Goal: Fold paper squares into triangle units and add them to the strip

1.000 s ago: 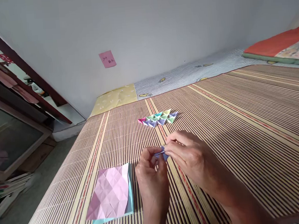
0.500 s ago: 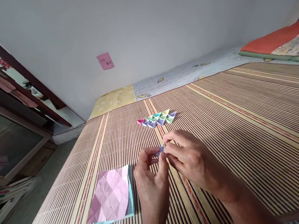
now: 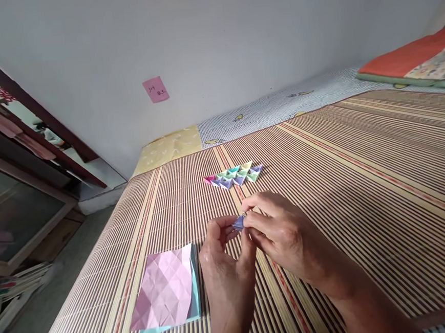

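Observation:
Between my two hands is a small folded piece of purple paper (image 3: 238, 223), partly hidden by the fingers. My left hand (image 3: 230, 263) holds its left and lower side between thumb and fingers. My right hand (image 3: 279, 228) pinches its right end with the fingertips. Just beyond the hands lies a cluster of small folded paper boats (image 3: 234, 176) in pink, green, blue, yellow and purple. To the left of my left hand rests a creased pink paper sheet (image 3: 165, 289), on top of a light blue sheet (image 3: 196, 291).
A striped bamboo mat (image 3: 323, 179) covers the bed. Behind it runs a patterned cloth (image 3: 249, 118) along the wall, which bears a pink note (image 3: 156, 89). Folded orange bedding (image 3: 399, 60) lies at the far right. Past the left edge of the bed, the floor (image 3: 78, 244) lies lower.
My left thumb and fingers have shifted slightly on the purple paper, so more of it shows. My right hand keeps its pinch. The boats and sheets stay put.

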The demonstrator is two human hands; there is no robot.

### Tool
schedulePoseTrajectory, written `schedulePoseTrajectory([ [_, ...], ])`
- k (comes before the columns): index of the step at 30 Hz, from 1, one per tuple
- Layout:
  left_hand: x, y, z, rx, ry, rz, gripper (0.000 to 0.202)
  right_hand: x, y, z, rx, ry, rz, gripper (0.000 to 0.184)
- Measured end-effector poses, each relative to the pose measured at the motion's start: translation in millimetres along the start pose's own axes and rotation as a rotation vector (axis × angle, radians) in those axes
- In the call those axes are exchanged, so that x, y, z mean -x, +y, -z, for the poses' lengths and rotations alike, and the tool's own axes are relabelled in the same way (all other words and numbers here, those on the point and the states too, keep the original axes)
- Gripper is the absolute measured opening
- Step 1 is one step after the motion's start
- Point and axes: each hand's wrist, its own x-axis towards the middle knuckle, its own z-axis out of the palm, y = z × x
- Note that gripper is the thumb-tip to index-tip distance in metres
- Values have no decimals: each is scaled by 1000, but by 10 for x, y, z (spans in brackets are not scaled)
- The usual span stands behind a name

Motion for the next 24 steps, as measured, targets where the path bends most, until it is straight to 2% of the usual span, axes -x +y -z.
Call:
schedulePoseTrajectory([
  [13, 14, 15, -29, 72, 78, 82, 12, -3, -25, -7, 1, -14, -8, 21],
  [19, -8, 56, -16, 235, 69, 118, 12, -12, -9, 19, 18, -3, -8, 21],
  [24, -19, 57, -24, 274, 102, 106, 12, -15, -14, 31, 35, -9, -25, 18],
])
